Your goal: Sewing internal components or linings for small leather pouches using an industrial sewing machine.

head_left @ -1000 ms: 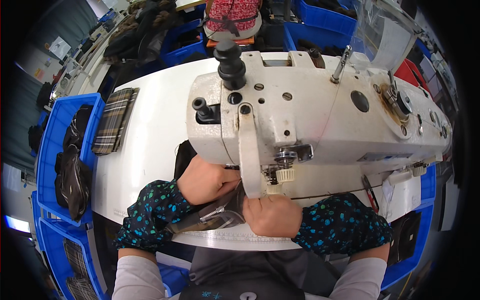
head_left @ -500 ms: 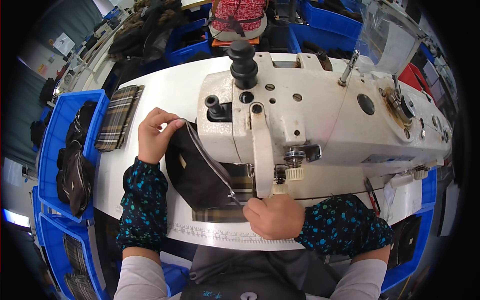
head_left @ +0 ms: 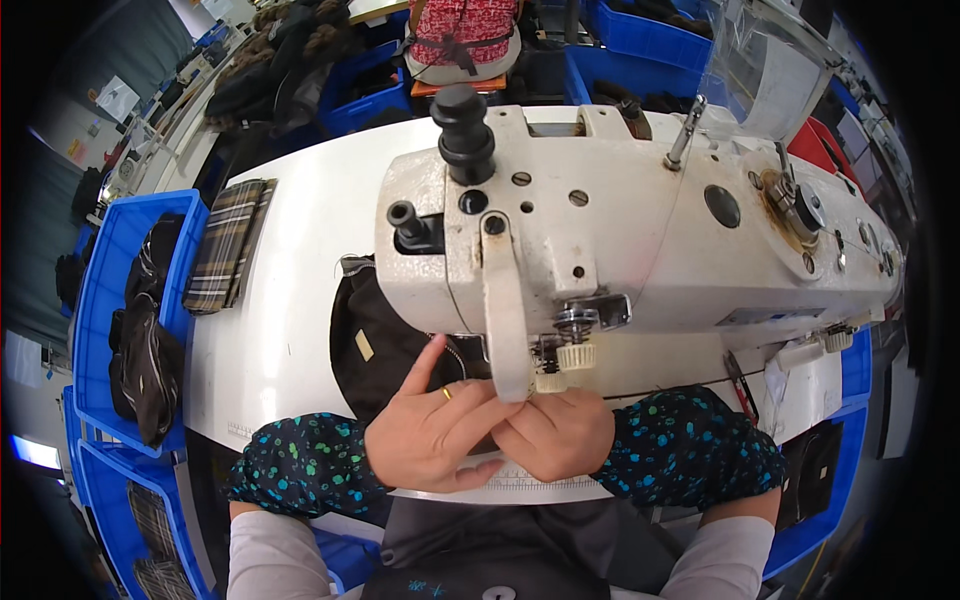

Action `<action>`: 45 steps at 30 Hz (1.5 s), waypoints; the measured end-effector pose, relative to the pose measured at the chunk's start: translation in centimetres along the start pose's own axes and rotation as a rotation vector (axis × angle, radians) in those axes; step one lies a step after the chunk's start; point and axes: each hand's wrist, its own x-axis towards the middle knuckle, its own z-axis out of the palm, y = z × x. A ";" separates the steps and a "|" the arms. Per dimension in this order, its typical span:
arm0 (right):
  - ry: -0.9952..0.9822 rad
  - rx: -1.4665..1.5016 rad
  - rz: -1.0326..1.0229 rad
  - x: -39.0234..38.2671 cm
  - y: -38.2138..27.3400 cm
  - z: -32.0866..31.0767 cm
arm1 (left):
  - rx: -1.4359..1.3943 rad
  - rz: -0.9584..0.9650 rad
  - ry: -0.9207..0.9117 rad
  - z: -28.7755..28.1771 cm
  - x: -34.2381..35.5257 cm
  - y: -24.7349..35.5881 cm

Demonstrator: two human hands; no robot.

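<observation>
While the left hand (head_left: 425, 436) is spread, right hand (head_left: 560, 432) curled, grip unclear, near the worktop's front edge (head_left: 555, 491), uneven tugging could pucker cloth (head_left: 395, 358).

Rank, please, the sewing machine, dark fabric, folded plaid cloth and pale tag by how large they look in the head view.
1. Sewing machine
2. Dark fabric, partly hidden
3. Folded plaid cloth
4. Pale tag
</observation>
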 end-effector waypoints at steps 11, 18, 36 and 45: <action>-0.115 -0.080 0.117 0.6 -0.6 -1.3 | 0.457 0.015 0.079 -0.9 -1.6 -0.9; -0.519 -0.016 0.190 -0.2 -4.6 -2.4 | 0.404 0.034 -0.071 -0.2 -1.8 0.6; -0.578 0.036 0.191 -0.6 -5.5 -2.2 | 0.291 -0.021 -0.192 1.0 -2.0 0.6; -0.449 -0.042 0.204 -0.4 -2.5 -0.1 | 0.319 -0.059 -0.103 1.5 0.0 -1.8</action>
